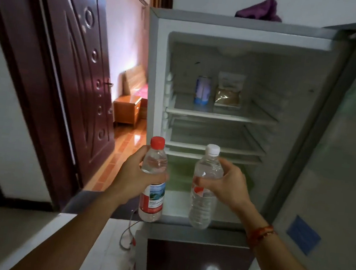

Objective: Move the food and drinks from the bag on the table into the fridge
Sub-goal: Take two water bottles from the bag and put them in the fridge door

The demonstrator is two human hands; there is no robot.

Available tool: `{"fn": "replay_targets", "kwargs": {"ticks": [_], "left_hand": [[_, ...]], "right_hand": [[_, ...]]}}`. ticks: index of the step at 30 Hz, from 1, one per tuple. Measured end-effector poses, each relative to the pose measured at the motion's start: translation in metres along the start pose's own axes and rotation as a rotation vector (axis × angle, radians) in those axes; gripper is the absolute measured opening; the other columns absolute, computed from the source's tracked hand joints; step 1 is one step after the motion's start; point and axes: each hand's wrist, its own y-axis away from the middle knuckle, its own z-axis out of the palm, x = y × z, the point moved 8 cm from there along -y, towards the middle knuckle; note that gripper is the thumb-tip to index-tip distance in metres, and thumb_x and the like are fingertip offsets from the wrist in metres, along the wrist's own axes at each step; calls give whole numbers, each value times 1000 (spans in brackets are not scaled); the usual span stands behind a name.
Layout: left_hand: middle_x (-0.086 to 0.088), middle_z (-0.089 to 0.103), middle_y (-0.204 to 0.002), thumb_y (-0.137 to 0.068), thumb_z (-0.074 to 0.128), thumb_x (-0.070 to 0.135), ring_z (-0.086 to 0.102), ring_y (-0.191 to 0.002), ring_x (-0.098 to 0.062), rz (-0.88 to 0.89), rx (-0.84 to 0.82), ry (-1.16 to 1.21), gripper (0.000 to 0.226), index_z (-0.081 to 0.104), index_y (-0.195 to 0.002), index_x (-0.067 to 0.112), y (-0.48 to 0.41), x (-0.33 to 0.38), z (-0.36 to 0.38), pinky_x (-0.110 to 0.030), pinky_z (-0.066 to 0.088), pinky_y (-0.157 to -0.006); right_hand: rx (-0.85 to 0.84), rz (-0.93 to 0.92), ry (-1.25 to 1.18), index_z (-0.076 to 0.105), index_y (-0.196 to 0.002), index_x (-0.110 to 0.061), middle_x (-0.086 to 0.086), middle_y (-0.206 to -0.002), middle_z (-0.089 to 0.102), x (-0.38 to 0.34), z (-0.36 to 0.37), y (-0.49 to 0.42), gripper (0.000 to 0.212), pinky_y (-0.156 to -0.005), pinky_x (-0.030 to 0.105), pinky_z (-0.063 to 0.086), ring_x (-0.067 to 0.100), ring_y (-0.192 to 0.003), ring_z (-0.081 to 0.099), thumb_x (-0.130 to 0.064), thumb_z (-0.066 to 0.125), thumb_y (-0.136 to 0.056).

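Note:
The fridge (158, 65) stands open in front of me, its door (349, 156) swung to the right. My left hand (134, 174) grips a clear water bottle with a red cap and a red label (151, 201), held upright. My right hand (229, 183) grips a second clear water bottle with a white cap (201, 207), also upright. Both bottles hang side by side in front of the fridge's lower part. On the top shelf (219, 115) stand a blue and white can (202, 90) and a food packet (228, 91) next to it.
Two more shelves (211, 148) sit below the top one. The lower fridge door (196, 267) is dark and glossy. A dark wooden door (75, 66) stands open at left, leading to a room with a wooden cabinet (126, 110). A purple cloth (259, 10) lies on the fridge top. A cable (126, 236) hangs at lower left.

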Motion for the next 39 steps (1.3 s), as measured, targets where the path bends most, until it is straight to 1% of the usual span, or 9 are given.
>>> {"fn": "replay_targets", "kwargs": {"ticks": [7, 11, 16, 20, 25, 27, 29, 35, 39], "left_hand": [[7, 70, -109, -67, 87, 20, 67, -102, -16, 20, -283, 59, 54, 59, -111, 35, -74, -7, 87, -45, 56, -88], [4, 71, -104, -67, 87, 12, 69, -96, -17, 24, -457, 130, 53, 61, -110, 26, -102, -5, 139, -40, 57, -81], [5, 71, -95, -67, 87, 7, 70, -85, -12, 53, -674, 175, 45, 63, -102, 20, -118, 0, 197, -30, 55, -71], [4, 71, -87, -69, 84, 2, 70, -80, -14, 84, -843, 233, 35, 63, -92, 19, -108, 9, 234, -26, 53, -65], [1, 72, -88, -69, 85, 4, 71, -78, -11, 152, -1040, 275, 37, 64, -98, 16, -79, 26, 272, -18, 53, -60], [1, 74, -90, -67, 87, 7, 72, -83, -16, 198, -1081, 283, 43, 65, -99, 22, -66, 31, 284, -28, 57, -70], [5, 74, -92, -65, 89, 10, 72, -86, -17, 235, -1121, 287, 45, 64, -95, 31, -51, 37, 293, -35, 57, -76], [1, 73, -91, -67, 87, 5, 71, -79, -9, 271, -1166, 314, 44, 63, -101, 18, -19, 51, 313, -18, 53, -64], [0, 72, -93, -69, 87, 8, 70, -84, -12, 281, -1174, 314, 43, 63, -102, 19, -14, 52, 325, -27, 55, -73]], "right_hand": [[259, 133, 134, 67, -116, -27, -10, -101, 74, 43, -75, -2, 59, -80, 27, 60, 5, -90, 71, -29, 93, -63], [395, 251, 144, 64, -122, -21, -6, -107, 73, 65, -102, 11, 64, -84, 37, 62, 14, -96, 72, -23, 93, -64], [637, 383, 238, 68, -111, -24, -7, -95, 74, 72, -123, 47, 57, -76, 29, 59, 11, -86, 72, -24, 93, -60], [771, 498, 345, 70, -108, -27, -7, -89, 76, 67, -127, 86, 59, -74, 32, 62, 10, -81, 73, -38, 91, -53], [948, 591, 435, 72, -110, -26, -8, -93, 76, 47, -132, 149, 64, -74, 24, 58, 6, -82, 71, -46, 90, -52], [996, 637, 442, 71, -113, -24, -7, -95, 76, 43, -133, 171, 63, -74, 22, 57, 8, -84, 71, -39, 94, -56], [1041, 662, 446, 71, -116, -21, -4, -98, 76, 38, -135, 190, 65, -80, 28, 59, 12, -87, 72, -35, 95, -58], [1125, 676, 453, 65, -127, -16, 3, -111, 73, 39, -145, 222, 75, -92, 38, 57, 21, -99, 69, -34, 95, -60], [1147, 654, 440, 64, -128, -17, 3, -113, 72, 48, -154, 228, 77, -92, 41, 58, 22, -101, 69, -33, 95, -60]]}}
